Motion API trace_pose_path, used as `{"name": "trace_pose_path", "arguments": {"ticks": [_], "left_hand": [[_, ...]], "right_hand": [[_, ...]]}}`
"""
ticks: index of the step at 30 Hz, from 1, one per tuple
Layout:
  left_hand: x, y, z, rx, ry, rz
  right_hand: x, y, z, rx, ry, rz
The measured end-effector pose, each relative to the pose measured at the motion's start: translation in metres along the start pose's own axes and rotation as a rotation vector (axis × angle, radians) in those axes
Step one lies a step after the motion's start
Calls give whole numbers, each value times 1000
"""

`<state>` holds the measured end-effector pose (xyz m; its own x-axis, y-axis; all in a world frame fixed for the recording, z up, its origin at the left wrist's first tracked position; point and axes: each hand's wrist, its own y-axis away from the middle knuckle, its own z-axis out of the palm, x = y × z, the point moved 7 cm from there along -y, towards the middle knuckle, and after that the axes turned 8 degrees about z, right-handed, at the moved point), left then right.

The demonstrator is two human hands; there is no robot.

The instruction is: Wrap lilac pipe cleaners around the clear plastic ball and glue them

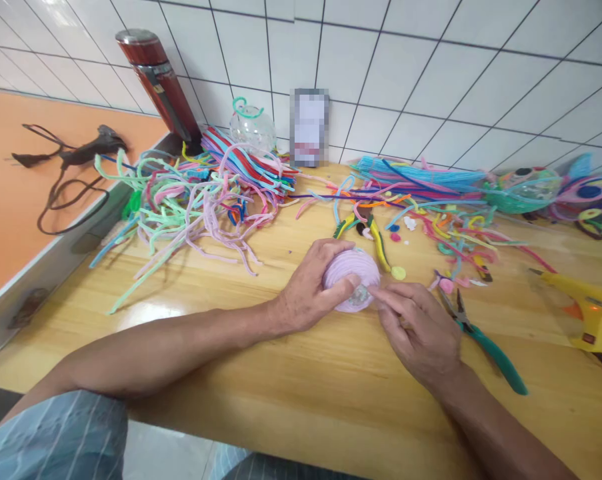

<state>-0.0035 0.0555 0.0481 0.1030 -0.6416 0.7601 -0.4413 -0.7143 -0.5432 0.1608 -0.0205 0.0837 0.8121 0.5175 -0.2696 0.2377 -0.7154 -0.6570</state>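
A ball (351, 264) wrapped in lilac pipe cleaner sits low over the wooden table, with a clear, shiny patch showing on its near side. My left hand (311, 283) curls round its left side, the thumb pressed across the front by that patch. At the ball's right edge, my right hand (421, 327) has its thumb and index finger brought together, the fingertips touching the wrap. Whether a pipe cleaner end is between those fingertips is too small to make out. Green-handled pliers (495, 360) lie just right of my right hand.
Yellow-and-black cutters (379, 247) lie beyond the ball. Loose pipe cleaners (181, 207) heap at the left, with more bundles (421, 180) along the wall. A yellow glue gun (588, 310) rests at right. A red flask (155, 87), clear globe (253, 130) and phone (309, 127) stand behind.
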Motion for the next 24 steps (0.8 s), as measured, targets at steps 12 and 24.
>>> {"name": "trace_pose_path", "arguments": {"ticks": [12, 24], "left_hand": [[-1, -2, -1, -31, 37, -98], [-7, -3, -3, -21, 56, -228]], "right_hand": [[-4, 1, 0, -7, -8, -8], [4, 6, 1, 31, 5, 4]]}}
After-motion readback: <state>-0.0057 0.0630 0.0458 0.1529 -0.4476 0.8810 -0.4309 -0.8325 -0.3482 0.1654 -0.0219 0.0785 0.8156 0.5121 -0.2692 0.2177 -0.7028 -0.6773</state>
